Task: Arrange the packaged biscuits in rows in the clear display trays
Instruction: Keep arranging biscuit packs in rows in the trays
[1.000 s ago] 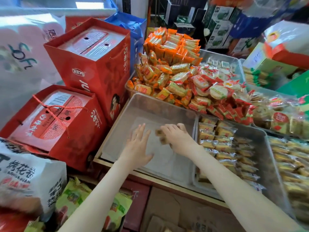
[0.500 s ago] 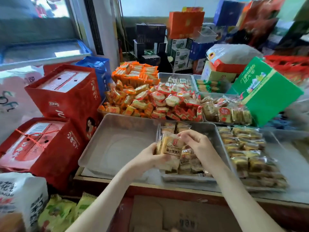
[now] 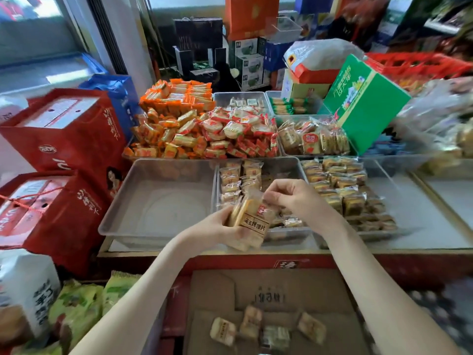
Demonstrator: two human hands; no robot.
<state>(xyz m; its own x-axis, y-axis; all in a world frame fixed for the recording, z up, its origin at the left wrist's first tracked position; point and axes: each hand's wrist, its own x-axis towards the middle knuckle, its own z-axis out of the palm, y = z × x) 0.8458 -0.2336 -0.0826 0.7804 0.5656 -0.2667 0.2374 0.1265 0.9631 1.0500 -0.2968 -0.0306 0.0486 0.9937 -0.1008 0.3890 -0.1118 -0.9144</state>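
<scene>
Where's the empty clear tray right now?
In the head view, the empty tray sits left of centre, between the red gift boxes and the half-filled biscuit tray.

Head feed, counter of snack trays. I see the left hand gripping a small stack of biscuit packets, tilted, over the front of the middle tray. The right hand pinches the top edge of the front packet. The middle tray holds two short rows along its left side, and the hands hide the rest. The left tray sits just beside it. In the right tray packets lie in rows. Below is a cardboard box with a few loose packets. Red gift bags stand far left.
</scene>
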